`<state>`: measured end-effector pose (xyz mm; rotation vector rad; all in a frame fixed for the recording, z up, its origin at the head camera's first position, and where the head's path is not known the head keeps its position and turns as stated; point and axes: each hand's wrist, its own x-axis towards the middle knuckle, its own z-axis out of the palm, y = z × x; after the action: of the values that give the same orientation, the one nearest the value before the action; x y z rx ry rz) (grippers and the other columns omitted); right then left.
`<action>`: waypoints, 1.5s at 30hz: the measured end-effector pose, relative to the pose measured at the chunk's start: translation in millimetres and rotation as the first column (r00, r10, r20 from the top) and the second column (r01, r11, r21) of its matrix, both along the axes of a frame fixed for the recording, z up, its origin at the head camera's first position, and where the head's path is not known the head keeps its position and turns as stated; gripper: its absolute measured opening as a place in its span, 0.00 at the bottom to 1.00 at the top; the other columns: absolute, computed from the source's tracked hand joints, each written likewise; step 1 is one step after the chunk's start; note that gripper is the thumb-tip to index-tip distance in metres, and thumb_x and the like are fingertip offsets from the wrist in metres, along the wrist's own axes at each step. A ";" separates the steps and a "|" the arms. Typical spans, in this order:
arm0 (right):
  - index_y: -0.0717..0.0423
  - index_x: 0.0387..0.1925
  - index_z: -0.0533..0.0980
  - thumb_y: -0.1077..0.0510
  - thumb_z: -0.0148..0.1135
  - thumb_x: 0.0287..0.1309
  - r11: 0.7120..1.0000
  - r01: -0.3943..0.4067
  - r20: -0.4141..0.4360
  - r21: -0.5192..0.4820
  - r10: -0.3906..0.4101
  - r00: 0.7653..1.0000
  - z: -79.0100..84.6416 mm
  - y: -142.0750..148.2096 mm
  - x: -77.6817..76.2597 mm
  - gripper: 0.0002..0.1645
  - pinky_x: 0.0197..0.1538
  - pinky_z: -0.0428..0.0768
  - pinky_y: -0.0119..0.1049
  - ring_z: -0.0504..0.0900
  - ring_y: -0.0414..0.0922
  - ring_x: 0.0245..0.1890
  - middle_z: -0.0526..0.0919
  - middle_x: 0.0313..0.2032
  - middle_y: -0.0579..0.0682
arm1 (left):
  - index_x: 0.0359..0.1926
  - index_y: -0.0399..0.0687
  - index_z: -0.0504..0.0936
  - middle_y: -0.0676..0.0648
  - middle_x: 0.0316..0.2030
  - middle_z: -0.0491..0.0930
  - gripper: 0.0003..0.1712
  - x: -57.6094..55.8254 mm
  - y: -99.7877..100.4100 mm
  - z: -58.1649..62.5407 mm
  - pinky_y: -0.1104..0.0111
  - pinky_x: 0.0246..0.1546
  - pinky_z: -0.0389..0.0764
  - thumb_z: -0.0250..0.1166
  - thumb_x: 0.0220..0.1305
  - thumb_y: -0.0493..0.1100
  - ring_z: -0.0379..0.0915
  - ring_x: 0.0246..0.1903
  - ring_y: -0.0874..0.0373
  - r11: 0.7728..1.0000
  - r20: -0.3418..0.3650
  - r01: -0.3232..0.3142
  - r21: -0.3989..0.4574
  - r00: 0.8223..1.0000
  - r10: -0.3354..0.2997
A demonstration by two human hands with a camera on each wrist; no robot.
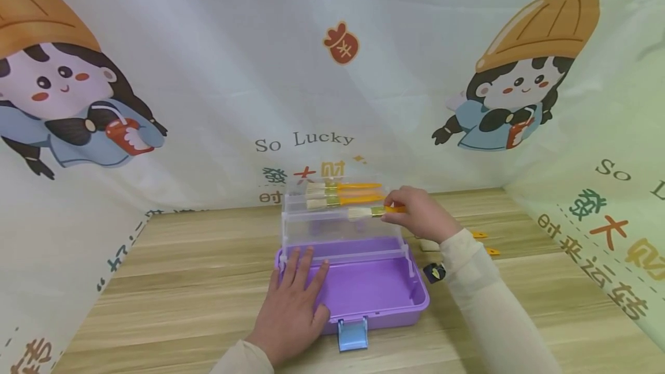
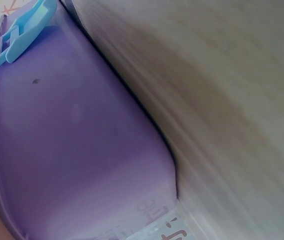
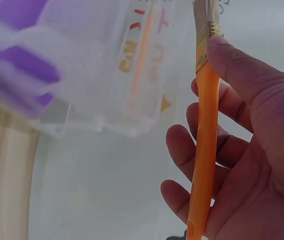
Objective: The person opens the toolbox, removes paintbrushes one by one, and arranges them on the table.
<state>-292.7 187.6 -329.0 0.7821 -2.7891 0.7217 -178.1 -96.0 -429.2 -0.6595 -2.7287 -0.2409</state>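
Note:
A paintbrush with an orange handle and pale bristles [image 3: 207, 120] is held by my right hand [image 1: 423, 212], thumb near its metal band. In the head view, this brush is level with the raised clear trays [image 1: 317, 229] of a purple box [image 1: 358, 287]. Two more orange-handled brushes [image 1: 358, 198] lie in the upper trays, bristles to the left. My left hand [image 1: 293, 310] rests on the box's left front part, fingers extended. A light blue latch [image 1: 353, 335] hangs open at the box's front.
Right of the box, a small black item [image 1: 434, 272] lies on the wooden table [image 1: 197, 281]. Orange handle ends [image 1: 492, 251] show beyond my right forearm, partly hidden. A printed curtain [image 1: 234, 74] stands behind and at both sides.

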 end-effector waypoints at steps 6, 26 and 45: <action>0.56 0.39 0.81 0.55 0.70 0.59 1.000 0.012 -0.020 -0.008 -0.012 1.000 -7.5 15.8 4.2 0.10 0.38 0.75 0.41 0.74 0.44 0.32 0.78 0.32 0.46 | 0.74 0.50 0.65 0.39 0.76 0.50 0.38 -0.2 0.7 -0.3 0.38 0.68 0.50 0.55 0.63 0.52 0.38 0.75 0.41 1.000 -0.010 0.005 -0.001 1.000 -0.005; 0.56 0.37 0.81 0.57 0.70 0.59 0.997 0.066 -0.069 -0.026 -0.068 0.995 -26.4 66.3 18.8 0.08 0.42 0.77 0.47 0.77 0.45 0.34 0.82 0.35 0.48 | 0.73 0.49 0.66 0.38 0.75 0.51 0.38 0.7 0.7 -0.1 0.38 0.67 0.52 0.54 0.63 0.52 0.39 0.75 0.40 1.000 -0.015 0.007 -0.002 1.000 -0.007; 0.58 0.37 0.81 0.58 0.71 0.57 0.992 0.129 -0.048 0.000 -0.129 0.991 -41.8 97.8 23.2 0.09 0.41 0.77 0.48 0.76 0.47 0.33 0.82 0.34 0.49 | 0.73 0.48 0.67 0.38 0.75 0.52 0.37 -0.1 0.7 -0.4 0.38 0.67 0.52 0.54 0.62 0.52 0.39 0.75 0.40 1.000 -0.024 0.002 -0.006 1.000 -0.002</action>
<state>-269.5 285.3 -370.8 0.6047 -2.7677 0.6665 -178.2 -95.3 -429.5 -0.6630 -2.7072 -0.2244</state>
